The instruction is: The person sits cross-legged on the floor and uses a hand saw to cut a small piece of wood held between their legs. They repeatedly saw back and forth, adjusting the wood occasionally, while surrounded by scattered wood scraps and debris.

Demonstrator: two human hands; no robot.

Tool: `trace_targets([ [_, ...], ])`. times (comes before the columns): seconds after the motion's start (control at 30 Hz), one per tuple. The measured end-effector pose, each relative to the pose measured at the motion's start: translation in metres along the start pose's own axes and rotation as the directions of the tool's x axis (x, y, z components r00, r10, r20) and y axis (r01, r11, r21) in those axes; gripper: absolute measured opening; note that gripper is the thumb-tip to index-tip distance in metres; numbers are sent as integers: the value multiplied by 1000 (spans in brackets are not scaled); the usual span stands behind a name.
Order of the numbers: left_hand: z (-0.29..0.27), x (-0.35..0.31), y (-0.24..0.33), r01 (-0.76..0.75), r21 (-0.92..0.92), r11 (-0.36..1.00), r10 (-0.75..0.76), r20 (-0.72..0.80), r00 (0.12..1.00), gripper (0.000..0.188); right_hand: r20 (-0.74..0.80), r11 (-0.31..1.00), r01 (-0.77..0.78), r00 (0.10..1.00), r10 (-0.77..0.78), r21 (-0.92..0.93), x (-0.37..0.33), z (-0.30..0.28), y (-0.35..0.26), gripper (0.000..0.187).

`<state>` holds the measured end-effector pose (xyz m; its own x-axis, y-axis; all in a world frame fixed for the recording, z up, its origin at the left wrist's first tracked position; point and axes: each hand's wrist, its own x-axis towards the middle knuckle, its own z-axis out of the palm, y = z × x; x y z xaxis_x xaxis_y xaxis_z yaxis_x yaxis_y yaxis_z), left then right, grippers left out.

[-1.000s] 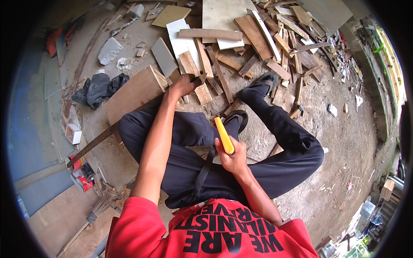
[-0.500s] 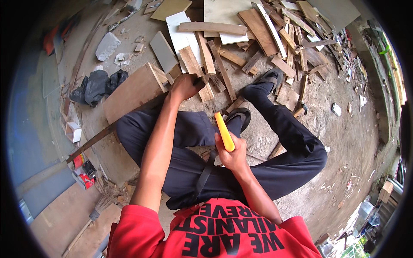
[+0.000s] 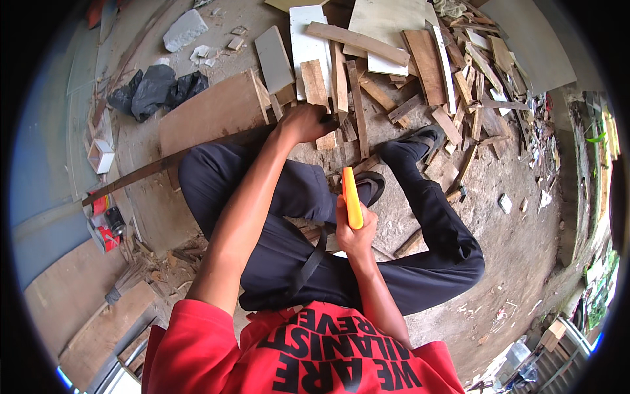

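Long wooden strip point(image 3: 131, 179), reaching from centre left to upper centre: we see the left hand point(image 3: 305, 123) curled over it, fingers closed, and the right hand point(image 3: 357, 228) wrapped round a yellow handle point(image 3: 352, 202). We judge the work unfinished; the strip looks whole.

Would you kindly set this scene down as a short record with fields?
Left hand: apparently gripping the far end of a long dark strip
Right hand: closed around a yellow handle
Strip: extends toward the picture's left
Ahead: jumbled wood
Left side: black bag, with a white block beyond it
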<state>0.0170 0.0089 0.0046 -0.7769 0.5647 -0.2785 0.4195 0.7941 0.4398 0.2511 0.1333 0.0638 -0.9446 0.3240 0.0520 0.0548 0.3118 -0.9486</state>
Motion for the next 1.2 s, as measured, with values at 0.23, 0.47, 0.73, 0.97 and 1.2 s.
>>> trace_targets([
  [0.23, 3, 1, -5, 71, -70, 995, -67, 59, 996, 48, 30, 993, -111, 993, 112, -46, -50, -17, -4, 23],
  [0.47, -11, -9, 11, 1, 25, 1000, -2, 9, 1000, 25, -10, 992, -125, 992, 124, -25, -53, -17, -3, 23],
  [0.73, -4, 8, 15, 138, 177, 974, -149, 46, 988, 24, 19, 992, -95, 995, 97, -80, -33, -10, -7, 24],
  [0.97, -12, 0, 28, 258, 72, 963, -262, 51, 964, 27, 74, 984, -38, 996, 51, -175, -55, -34, -4, 25],
  [1.2, -14, 2, 30, 241, 45, 970, -243, 63, 968, 27, -9, 994, -83, 997, 83, -73, 5, -8, 6, 27],
])
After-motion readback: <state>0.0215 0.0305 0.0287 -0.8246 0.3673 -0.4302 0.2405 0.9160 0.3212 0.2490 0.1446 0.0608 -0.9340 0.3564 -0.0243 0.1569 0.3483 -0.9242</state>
